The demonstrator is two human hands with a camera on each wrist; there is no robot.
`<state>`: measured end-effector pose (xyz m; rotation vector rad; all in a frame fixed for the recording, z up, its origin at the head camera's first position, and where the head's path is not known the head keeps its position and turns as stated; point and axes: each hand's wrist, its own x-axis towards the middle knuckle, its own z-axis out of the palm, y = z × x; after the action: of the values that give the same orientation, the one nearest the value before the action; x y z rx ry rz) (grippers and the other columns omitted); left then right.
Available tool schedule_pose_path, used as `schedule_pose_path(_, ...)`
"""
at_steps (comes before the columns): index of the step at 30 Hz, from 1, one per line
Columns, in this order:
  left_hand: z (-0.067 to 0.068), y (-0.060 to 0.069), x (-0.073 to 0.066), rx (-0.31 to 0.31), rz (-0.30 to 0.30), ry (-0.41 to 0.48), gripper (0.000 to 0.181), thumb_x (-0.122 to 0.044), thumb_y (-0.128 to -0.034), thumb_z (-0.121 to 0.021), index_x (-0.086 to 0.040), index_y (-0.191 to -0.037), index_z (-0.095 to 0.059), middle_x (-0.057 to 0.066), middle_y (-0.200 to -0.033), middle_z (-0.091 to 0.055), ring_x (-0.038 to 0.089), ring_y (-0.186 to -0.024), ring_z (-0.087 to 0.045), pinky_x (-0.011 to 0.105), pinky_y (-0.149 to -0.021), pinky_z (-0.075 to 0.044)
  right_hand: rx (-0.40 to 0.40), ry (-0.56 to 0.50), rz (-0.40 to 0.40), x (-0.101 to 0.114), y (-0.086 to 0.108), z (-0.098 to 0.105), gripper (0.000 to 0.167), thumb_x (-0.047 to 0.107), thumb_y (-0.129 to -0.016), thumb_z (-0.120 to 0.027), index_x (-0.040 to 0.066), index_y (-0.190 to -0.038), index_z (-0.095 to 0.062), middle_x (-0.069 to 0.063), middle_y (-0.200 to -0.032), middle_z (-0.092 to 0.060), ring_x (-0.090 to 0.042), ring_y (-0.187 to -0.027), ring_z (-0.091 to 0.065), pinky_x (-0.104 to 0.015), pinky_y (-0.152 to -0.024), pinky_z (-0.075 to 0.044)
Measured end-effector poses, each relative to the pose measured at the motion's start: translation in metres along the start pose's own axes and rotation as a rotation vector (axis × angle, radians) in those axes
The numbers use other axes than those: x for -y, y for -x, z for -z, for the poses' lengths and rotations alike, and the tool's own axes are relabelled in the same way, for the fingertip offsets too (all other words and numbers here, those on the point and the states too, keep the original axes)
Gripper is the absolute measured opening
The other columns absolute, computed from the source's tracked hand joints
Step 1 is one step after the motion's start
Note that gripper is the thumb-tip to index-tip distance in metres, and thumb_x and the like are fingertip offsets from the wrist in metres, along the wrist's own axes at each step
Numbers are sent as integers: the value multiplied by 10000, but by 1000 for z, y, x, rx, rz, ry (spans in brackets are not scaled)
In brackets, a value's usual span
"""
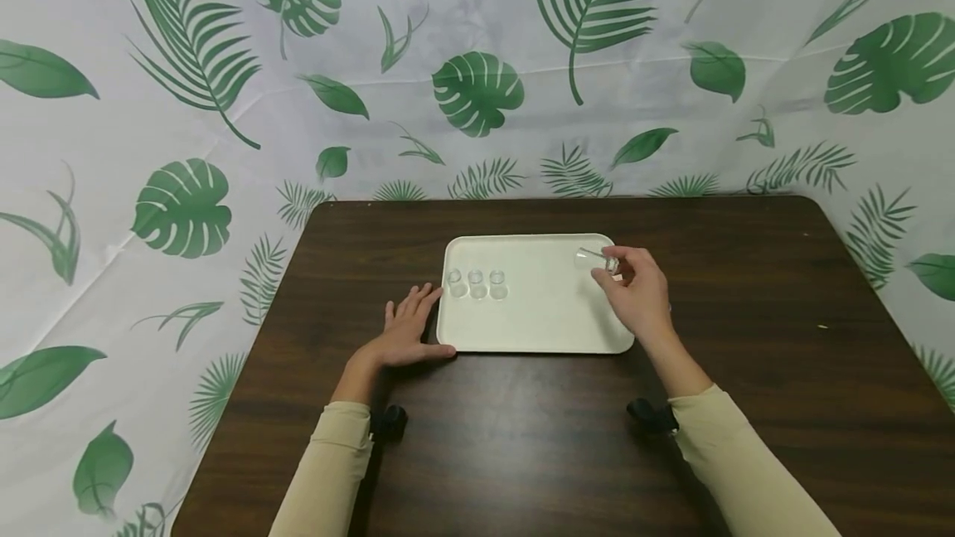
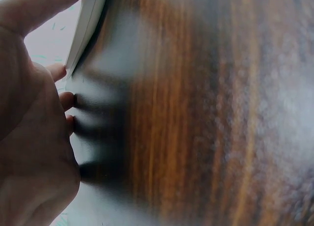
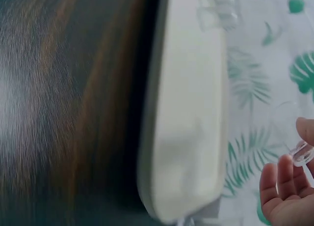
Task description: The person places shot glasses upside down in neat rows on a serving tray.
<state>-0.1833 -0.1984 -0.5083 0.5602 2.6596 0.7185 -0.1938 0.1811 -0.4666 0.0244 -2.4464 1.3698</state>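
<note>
White cloth backdrop with green leaf print [image 1: 182,210] runs down the left side and across behind the dark brown wood-grain table [image 1: 515,437]. Coming in from the front left, cream long sleeve [image 1: 324,458] with a black wrist-worn device [image 1: 390,423] at the cuff. Left hand [image 1: 406,338] spread wide, fingers straight, nothing gripped; index fingertip and thumb tip at the tray's left edge and front-left corner, other fingers over the table just beside it.

Next, white rectangular tray with rounded corners and raised rim [image 1: 545,342], flat on the table. On its left part, three small clear glasses [image 1: 477,283] in a side-by-side row, near the left rim (which way up they stand, can't tell). Tray middle lies between that row and the raised glass.

Over the tray's right end, back part: clear glass tumbler with thick base [image 1: 590,258], tipped on its side, mouth leftward, held off the tray. Right hand [image 1: 637,292] pinches its base end between thumb and fingers; fingertips hide some of the base, and the hand blocks part of the tray's right rim.

Further right, second cream sleeve [image 1: 739,454], its own black wrist device [image 1: 651,416], then a small pale speck [image 1: 822,326] on the table.
</note>
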Motion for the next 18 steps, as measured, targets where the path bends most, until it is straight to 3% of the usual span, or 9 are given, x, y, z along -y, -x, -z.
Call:
schedule_pose_path(9, 1, 0, 0, -2, -2, 6, 1070, -589, -813, -703, -146, -1589, -115, 154, -1631, -48, 361, -1486, 30, 683, -1071, 64, 120, 36, 55, 6, 2, -46, 319, 65, -827, -772, 11, -1131, -690, -134, -999, -624, -259, -851, -591, -362, -713, -511)
schedule_pose_path(18, 1, 0, 1, 0, -3, 6, 1065, -580, -824, -697, -150, -1591, -97, 143, -1634, -37, 349, -1487, 37, 674, -1076, 65, 215, 88, 92, 13, 0, -77, 373, 72, -815, -782, 61, -1171, -672, -88, -1039, -652, -226, -869, -598, -369, -760, -456)
